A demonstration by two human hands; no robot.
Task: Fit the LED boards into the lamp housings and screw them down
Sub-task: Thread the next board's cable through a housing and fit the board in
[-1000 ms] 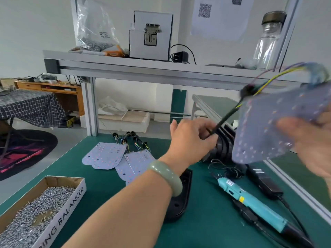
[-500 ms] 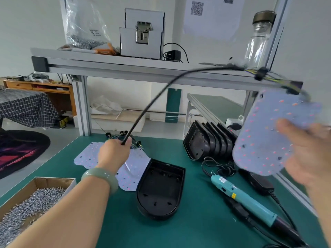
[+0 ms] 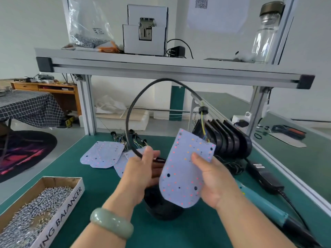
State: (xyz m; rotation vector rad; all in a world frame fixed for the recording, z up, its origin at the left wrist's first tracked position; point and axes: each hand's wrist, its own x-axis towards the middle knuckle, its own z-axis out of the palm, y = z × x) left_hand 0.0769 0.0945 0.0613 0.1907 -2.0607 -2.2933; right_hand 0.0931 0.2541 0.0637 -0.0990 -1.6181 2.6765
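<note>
Green matting covers the desk under a grey aluminium shelf frame, with a cluttered room beyond on the left. Over the middle of the desk the right hand pinches a pale lilac LED board dotted with coloured diodes, thumb on its face and fingers behind, holding it tilted just above an open black plastic lamp housing that lies on the matting. The left hand closes thumb and fingers on the board's black cable, which loops up high and comes back down to coloured wires at the board's top edge.

By my reading the job is at an early stage: this board is not yet seated in its housing, no screw appears driven, and the teal electric screwdriver lies unused on the desk at the right.

Counting: one board in hand and at least two more lying flat and overlapping at the back left; one housing under the hands, plus a row of about five or six standing on edge at the back right, the exact number hard to tell. One cardboard tray heaped with small silver screws sits at the near left
</note>
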